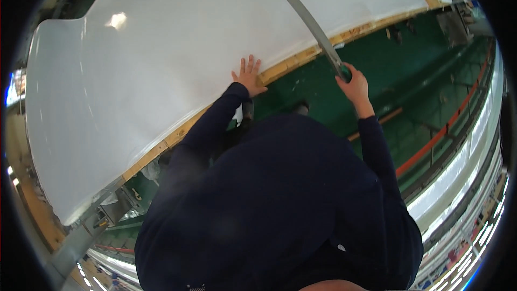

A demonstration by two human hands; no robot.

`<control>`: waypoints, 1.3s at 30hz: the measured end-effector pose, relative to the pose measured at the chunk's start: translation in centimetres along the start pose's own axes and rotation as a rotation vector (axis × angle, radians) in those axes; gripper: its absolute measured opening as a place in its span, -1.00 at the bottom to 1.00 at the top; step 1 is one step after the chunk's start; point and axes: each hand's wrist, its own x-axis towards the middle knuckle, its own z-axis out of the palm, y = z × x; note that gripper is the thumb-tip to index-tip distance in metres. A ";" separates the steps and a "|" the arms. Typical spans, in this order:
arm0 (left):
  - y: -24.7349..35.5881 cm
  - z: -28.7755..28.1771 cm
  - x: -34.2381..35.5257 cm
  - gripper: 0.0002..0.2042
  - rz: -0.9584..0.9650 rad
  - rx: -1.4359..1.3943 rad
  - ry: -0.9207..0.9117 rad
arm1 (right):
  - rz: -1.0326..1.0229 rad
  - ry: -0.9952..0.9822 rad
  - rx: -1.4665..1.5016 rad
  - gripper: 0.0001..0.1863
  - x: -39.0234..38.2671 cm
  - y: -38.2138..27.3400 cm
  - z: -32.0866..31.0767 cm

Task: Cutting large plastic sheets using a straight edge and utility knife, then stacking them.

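Observation:
My left hand (249, 79) lies on the near edge of a large white glossy sheet (161, 64), its fingers spread and nothing in it. The sheet covers a table whose wooden edge (291, 64) shows beneath it. To the right, off the table's edge, my right hand (355, 87) is closed round the near end of a long grey bar (301, 13), where something dark green shows by the fingers. From there the bar runs away across the sheet to the top of the view. Whether it rests on the sheet or hangs just above, I cannot tell.
A green floor (398, 70) lies beyond the table's near side. An orange-red rail (431, 145) and long pale rolls or sheets (458, 170) stand on the right. At the lower left is a second grey bar (75, 245), beside the sheet's corner.

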 end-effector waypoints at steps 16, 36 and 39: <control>-12.9 -1.7 -5.7 -0.41 0.675 0.077 0.191 | 0.169 -0.187 0.144 -0.32 -6.2 -18.4 10.7; -13.6 -2.9 -2.9 -0.27 0.319 -0.555 0.535 | 0.300 -0.339 0.330 -0.44 -16.3 -22.3 15.9; -13.4 -3.8 -2.5 -0.03 0.294 -0.418 0.431 | 0.217 -0.194 0.346 -0.43 -17.0 -21.4 15.7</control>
